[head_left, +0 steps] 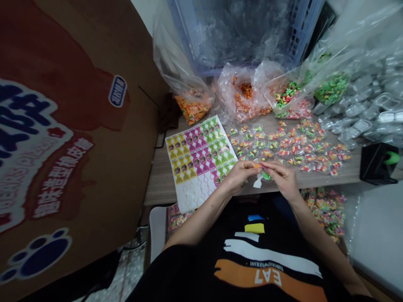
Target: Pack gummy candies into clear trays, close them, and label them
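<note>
My left hand (242,175) and my right hand (285,178) meet above the front edge of the table, fingertips pinched together. Between them is a small orange and purple piece (258,165), too small to name. Just below my fingers hangs a white tab (257,182), shaped like the labels on the sheet. A small clear pack with green pieces (266,176) shows under my right fingers. Left of my hands lies a sticker sheet (185,195) of yellow, pink and green labels; its near left part is peeled bare. Beyond and to the right, several filled clear packs (296,149) cover the table.
Plastic bags of orange pieces (193,109) and green pieces (332,89) stand along the back, before a blue crate (201,63). Empty clear cups (374,109) pile up at right behind a black tape dispenser (379,163). A big cardboard box (126,167) blocks the left.
</note>
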The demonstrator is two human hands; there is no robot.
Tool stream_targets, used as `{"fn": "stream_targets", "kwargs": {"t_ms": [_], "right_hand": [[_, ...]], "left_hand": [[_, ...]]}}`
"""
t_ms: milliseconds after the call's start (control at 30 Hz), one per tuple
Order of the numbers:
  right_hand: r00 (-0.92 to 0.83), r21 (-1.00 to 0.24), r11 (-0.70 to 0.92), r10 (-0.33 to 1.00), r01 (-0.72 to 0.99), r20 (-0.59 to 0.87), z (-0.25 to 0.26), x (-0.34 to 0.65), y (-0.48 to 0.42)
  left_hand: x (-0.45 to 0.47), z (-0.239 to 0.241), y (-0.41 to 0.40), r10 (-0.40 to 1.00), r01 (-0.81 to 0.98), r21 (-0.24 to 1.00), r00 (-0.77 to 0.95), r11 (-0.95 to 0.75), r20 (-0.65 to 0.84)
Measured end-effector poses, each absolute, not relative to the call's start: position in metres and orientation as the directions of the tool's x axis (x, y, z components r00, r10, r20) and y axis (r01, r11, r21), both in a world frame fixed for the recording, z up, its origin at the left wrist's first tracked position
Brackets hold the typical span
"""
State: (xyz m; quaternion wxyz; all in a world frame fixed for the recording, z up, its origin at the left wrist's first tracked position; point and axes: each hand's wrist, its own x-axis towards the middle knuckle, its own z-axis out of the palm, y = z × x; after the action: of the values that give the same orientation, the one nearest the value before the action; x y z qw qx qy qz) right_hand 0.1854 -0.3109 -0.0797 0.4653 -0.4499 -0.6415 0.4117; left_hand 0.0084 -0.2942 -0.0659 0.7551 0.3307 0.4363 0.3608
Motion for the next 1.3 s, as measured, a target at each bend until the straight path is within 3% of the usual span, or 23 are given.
{"fn": "stream_targets", "kwargs": {"t_ms": [200, 500, 800, 1067, 1300], "right_hand": [[-0.366, -0.789, 0.492, 0.857, 0.368, 0.364, -0.078, 0.2, -0.32], [-0.411, -0.751, 0.539, 0.826, 0.381, 0.385, -0.081, 0.211, -0.323], [-0.594, -0.634, 0.631, 0.739, 0.446, 0.318, -0.075, 0.228, -0.321], [-0.673, -0.622, 0.642, 0.7, 0.449, 0.237, -0.071, 0.237, -0.324], [-0.68, -0.615, 0.608, 0.717, 0.503, 0.153, -0.074, 0.238, -0.328]], "left_hand": [[0.002, -0.075, -0.293, 0.731, -0.309, 0.678, 0.449, 0.667, -0.514], [0.004, -0.081, -0.29, 0.662, -0.319, 0.586, 0.459, 0.745, -0.592], [0.004, -0.081, -0.293, 0.615, -0.36, 0.499, 0.487, 0.788, -0.62], [0.008, -0.087, -0.296, 0.552, -0.33, 0.442, 0.516, 0.834, -0.655], [0.014, -0.095, -0.3, 0.453, -0.328, 0.317, 0.56, 0.89, -0.694]]}}
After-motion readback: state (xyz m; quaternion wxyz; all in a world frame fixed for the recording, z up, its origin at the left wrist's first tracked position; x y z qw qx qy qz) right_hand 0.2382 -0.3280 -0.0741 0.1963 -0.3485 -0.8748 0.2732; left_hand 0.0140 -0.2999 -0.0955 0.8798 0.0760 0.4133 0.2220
